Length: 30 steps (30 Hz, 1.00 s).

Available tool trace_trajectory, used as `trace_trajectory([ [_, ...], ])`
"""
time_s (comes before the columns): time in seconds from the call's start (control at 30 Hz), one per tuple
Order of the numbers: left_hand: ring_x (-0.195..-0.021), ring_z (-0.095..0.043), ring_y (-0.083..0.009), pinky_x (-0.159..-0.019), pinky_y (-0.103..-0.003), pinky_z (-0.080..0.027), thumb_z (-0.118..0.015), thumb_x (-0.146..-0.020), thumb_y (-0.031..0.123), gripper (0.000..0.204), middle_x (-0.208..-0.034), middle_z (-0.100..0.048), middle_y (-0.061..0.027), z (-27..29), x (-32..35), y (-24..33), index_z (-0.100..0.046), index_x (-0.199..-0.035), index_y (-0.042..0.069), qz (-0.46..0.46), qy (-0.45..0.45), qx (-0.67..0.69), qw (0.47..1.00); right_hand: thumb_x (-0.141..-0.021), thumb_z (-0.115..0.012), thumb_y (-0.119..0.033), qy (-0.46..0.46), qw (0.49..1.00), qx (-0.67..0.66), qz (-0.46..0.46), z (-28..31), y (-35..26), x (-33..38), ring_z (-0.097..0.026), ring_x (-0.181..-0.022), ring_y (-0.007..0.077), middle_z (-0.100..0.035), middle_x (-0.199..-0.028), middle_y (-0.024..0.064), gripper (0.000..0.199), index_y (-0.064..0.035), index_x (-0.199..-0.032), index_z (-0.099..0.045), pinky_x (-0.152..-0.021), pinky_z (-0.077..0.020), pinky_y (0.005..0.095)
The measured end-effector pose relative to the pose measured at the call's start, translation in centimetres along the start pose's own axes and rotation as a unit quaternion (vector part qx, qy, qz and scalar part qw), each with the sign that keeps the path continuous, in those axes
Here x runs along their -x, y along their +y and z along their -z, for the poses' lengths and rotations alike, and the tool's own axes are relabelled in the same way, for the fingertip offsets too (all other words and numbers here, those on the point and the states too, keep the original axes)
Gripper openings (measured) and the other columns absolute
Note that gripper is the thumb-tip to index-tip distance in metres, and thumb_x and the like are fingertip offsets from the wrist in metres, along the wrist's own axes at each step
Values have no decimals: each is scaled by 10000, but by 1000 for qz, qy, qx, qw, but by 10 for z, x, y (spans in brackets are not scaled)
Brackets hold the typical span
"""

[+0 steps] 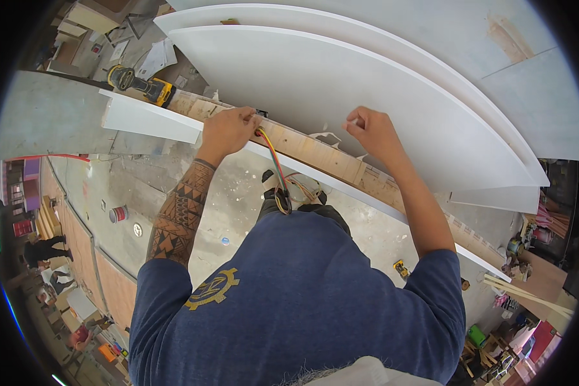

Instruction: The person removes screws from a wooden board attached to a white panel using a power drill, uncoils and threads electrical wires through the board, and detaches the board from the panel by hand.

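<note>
My left hand [228, 132] is closed at the narrow wooden board [318, 151], its fingertips beside a small black piece [262, 114]. Whatever those fingers pinch is hidden. Just beside them, a bundle of red, yellow and green wires [270, 147] comes out at the board and hangs down toward my lap. Farther right, my right hand [373, 132] is raised above the board, fingers curled and thumb pressed in; I cannot make out anything between them. Below it, a torn whitish strip [328, 136] curls up from the board's far edge.
A yellow and black power tool [141, 85] lies at the board's left end. Large white curved panels [341, 71] stand behind the board. On the floor are a paint can [118, 214] and another yellow tool [401, 269]. Wooden strips [527, 296] stick out at right.
</note>
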<state>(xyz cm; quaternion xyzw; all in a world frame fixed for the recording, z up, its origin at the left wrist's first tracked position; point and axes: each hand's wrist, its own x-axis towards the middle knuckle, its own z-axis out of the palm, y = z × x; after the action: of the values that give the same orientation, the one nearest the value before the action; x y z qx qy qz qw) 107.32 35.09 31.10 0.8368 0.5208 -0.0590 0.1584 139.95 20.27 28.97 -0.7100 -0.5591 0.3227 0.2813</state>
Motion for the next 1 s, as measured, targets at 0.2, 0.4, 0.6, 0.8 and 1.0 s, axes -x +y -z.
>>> trace_trajectory([
  [0.2, -914, -758, -376, -768, -525, -585, -605, -1009, 469, 321, -955, -790, -118, -3, 0, -1, -749, -1113, 200, -41, 65, 16, 997, -943, -780, -359, -79, 985, 151, -11, -2, 5, 40, -740, -804, 332, -753, -870, 200, 458, 19, -1194, -721, -773, -571, 436],
  [0.4, -951, -768, -342, -804, -485, -597, -649, -1005, 516, 416, -990, -806, -82, 1, 4, -8, -767, -1227, 185, -14, 43, 66, 997, -950, -767, -421, -85, 962, 183, -182, -16, -19, 72, -731, -1084, 428, -758, -1163, 255, 541, 20, -1252, -688, -954, -559, 506],
  [0.6, -1067, -734, -372, -881, -525, -583, -661, -1006, 490, 466, -1107, -769, -185, 11, -9, -43, -731, -1239, 94, -120, 66, 132, 982, -949, -764, -458, -42, 953, 113, -277, -32, -29, 82, -744, -1056, 411, -755, -1117, 278, 590, 16, -1285, -660, -951, -556, 487],
  [0.8, -1196, -689, -400, -1001, -498, -553, -734, -972, 451, 530, -1257, -739, -213, 51, -71, -146, -701, -1343, 74, -105, 72, 75, 989, -951, -760, -471, 41, 935, 107, -337, -46, -17, 85, -751, -1027, 377, -756, -1102, 282, 610, 24, -1289, -647, -910, -555, 462],
  [1.0, -1173, -682, -380, -992, -459, -544, -868, -865, 295, 447, -1169, -716, -199, 53, -93, -172, -725, -1249, 117, -170, -24, 16, 985, -955, -745, -495, 31, 909, 72, -410, -50, -32, 76, -751, -1056, 390, -766, -1086, 291, 632, 45, -1273, -658, -952, -554, 454],
])
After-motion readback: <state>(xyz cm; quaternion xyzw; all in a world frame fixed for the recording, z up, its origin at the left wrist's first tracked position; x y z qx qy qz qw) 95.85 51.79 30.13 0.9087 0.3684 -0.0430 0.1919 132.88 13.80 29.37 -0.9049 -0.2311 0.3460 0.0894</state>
